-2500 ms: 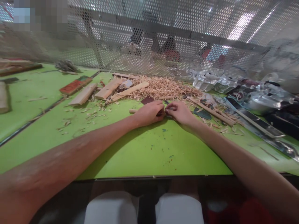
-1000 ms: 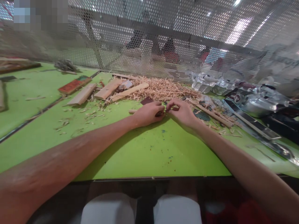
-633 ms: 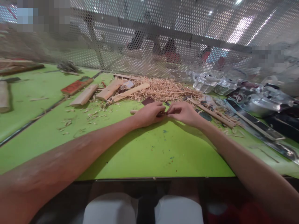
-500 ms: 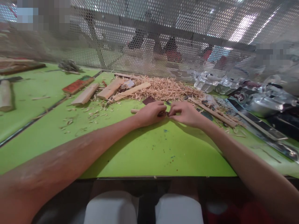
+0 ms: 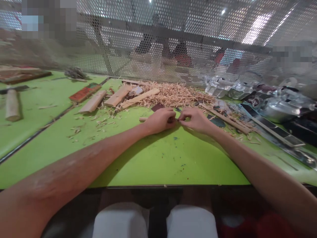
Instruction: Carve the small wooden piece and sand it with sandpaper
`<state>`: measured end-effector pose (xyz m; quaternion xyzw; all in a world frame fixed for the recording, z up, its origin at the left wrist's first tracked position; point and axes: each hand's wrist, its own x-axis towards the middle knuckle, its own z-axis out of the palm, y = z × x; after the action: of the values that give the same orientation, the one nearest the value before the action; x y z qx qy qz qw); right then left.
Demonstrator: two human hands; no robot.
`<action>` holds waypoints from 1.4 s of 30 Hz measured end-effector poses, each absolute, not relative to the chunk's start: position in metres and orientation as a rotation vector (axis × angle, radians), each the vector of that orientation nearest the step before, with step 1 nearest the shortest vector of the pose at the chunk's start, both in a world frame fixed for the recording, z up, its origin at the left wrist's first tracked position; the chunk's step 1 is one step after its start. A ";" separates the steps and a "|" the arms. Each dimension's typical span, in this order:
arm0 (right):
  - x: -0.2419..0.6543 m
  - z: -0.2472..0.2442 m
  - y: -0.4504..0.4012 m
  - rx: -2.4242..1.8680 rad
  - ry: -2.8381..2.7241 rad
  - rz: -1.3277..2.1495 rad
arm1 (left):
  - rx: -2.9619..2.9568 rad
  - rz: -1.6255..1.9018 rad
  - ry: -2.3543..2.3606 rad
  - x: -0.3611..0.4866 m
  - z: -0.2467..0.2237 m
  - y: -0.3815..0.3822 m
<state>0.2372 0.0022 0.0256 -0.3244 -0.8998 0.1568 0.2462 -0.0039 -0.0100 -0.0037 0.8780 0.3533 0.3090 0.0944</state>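
My left hand (image 5: 160, 119) is closed round a thin wooden stick (image 5: 142, 119), whose pale end sticks out on the left side of the fist. Close by on the right, my right hand (image 5: 195, 118) pinches thumb and finger together at the stick's other end. Something small and dark shows between the two hands, too small to name. Just behind my left hand lies a dark brown square of what looks like sandpaper (image 5: 157, 107). Dark scraps (image 5: 216, 121) lie beyond my right wrist.
Wood shavings (image 5: 178, 93) are heaped along the perforated metal screen (image 5: 158, 56). Several wooden blocks (image 5: 93, 101) lie left of the heap on the green table (image 5: 148, 165). Foil-like silver bundles (image 5: 282, 107) and a long strip (image 5: 269, 125) are at right. A wooden-handled tool (image 5: 12, 105) lies far left.
The view has shifted slightly. Both hands keep nearly the same place and grip, with only a tiny movement of the fingers.
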 end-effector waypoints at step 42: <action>0.223 0.020 -0.001 -0.983 -2.482 0.233 | 2.706 0.922 0.928 -0.010 -0.009 -0.002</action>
<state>0.2235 -0.0015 0.0204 -0.3571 -0.9016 0.0846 0.2289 -0.0098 -0.0019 -0.0094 0.8983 0.3079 0.3059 0.0678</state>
